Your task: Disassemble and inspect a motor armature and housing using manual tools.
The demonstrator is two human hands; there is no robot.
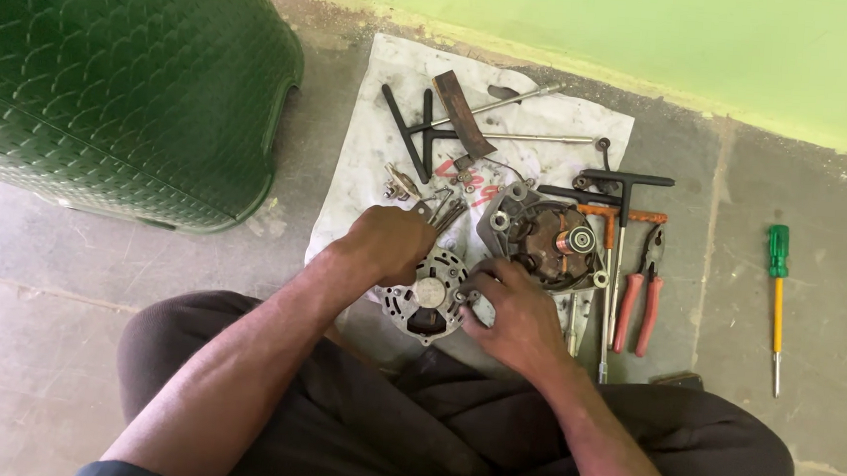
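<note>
A person sits on a grey stone floor point(45, 342), knees spread, looking down at both hands. Beyond the hands a stained white cloth point(371, 127) lies on the floor, running up to a pale green wall point(651, 36). Left of the cloth stands a large dark green bin point(120, 72) with a scale pattern.

The left hand point(384, 243) rests curled, knuckles up, on the upper left edge of a round grey metal housing point(427, 302) with slots around its rim, which lies at the near edge of the cloth, just in front of the knees. The right hand point(512, 312) grips the housing's right side, fingers bent and pressed against its rim. What the fingertips pinch cannot be made out.

Just beyond the right hand lies a second housing point(541, 237) with copper windings and a small bearing showing. Further off, past both hands, lie black T-handle wrenches point(420, 130), long rods and a scatter of small parts too fine to tell apart. Right of the right hand lie another T-handle point(625, 196) and red-handled pliers point(640, 300). Well off to the right, on bare floor, lies a screwdriver point(777, 299) with a green and yellow handle.

The left hand hides part of the round housing, and the forearms cover the lap.
</note>
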